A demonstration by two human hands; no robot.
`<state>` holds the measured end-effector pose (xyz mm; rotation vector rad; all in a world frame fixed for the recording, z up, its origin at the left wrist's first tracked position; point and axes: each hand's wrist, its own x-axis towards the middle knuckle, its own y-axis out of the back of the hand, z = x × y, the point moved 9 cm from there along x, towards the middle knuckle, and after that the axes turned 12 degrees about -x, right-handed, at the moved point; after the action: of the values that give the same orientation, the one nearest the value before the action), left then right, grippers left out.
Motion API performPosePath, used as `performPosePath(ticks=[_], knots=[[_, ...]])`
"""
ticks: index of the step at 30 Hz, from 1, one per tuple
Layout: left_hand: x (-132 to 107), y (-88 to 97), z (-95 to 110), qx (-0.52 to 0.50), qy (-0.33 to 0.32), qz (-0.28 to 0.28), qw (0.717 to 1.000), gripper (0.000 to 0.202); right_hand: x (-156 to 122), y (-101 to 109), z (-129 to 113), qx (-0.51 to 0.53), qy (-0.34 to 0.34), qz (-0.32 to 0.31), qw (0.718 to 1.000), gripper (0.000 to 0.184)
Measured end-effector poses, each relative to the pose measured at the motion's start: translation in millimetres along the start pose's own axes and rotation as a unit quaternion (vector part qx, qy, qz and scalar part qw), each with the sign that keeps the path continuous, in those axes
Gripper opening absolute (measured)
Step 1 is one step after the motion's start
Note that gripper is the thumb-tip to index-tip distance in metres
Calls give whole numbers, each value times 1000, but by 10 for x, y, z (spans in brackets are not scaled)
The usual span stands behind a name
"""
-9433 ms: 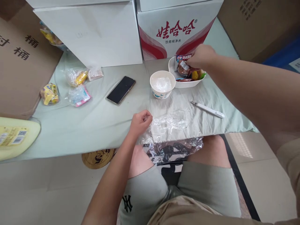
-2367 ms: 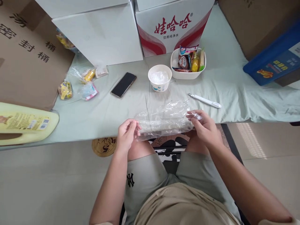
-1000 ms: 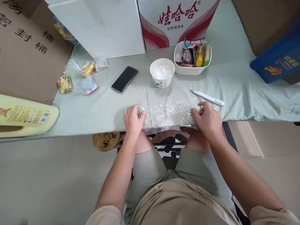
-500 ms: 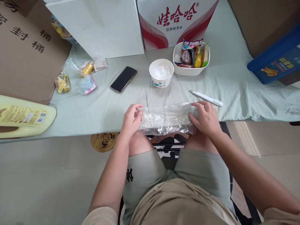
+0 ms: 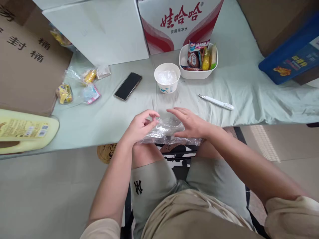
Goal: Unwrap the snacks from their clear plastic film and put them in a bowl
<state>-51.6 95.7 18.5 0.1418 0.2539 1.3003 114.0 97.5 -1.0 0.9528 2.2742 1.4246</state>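
A crumpled sheet or bag of clear plastic (image 5: 164,130) lies along the table's front edge and hangs a little over it. Beside its left end is my left hand (image 5: 141,126), fingers loosely curled, with a gap between thumb and index finger. My right hand (image 5: 191,124) reaches over the plastic with its fingers stretched out and its thumb apart. That hand covers part of the plastic; whether it touches it I cannot tell. Behind the hands stands a white paper bowl (image 5: 167,88) with clear plastic inside. A white utility knife (image 5: 216,102) rests to the right.
A phone (image 5: 128,86) lies left of the bowl, with wrapped snacks (image 5: 90,93) further left. A white tub (image 5: 198,74) of snacks stands behind. Around the table are a printed white carton (image 5: 180,36), a brown box (image 5: 30,79), a yellow jug (image 5: 37,124) and a blue package (image 5: 286,66).
My right hand has moved left from the right end of the plastic to over its middle, fingers stretching out. The plastic looks more bunched. My left hand stays near the left end.
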Motion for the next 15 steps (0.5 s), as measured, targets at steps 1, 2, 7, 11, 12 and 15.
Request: performPosePath(ticks=[1,2,7,11,12,15], knots=[[-30,-58,137,8,-24,-23,999,19,59,-13,-68,36,13,-21,999,90],[-70,-107,285,16,-50,-44,998,17,103,-4,-141,73,24,-39,996,91],[-216,11,943,40,-141,-100,984,8,132,122,-381,211,10,-104,972,29],[10,480,897,-69,-71,-51,994,42,60,171,-249,376,-86,-28,922,23],[79,609,810,-127,-65,12,990,41,30,136,-179,418,-121,0,901,28],[159,508,263,-309,9,133,942,50,-80,-64,22,500,-224,76,833,41]])
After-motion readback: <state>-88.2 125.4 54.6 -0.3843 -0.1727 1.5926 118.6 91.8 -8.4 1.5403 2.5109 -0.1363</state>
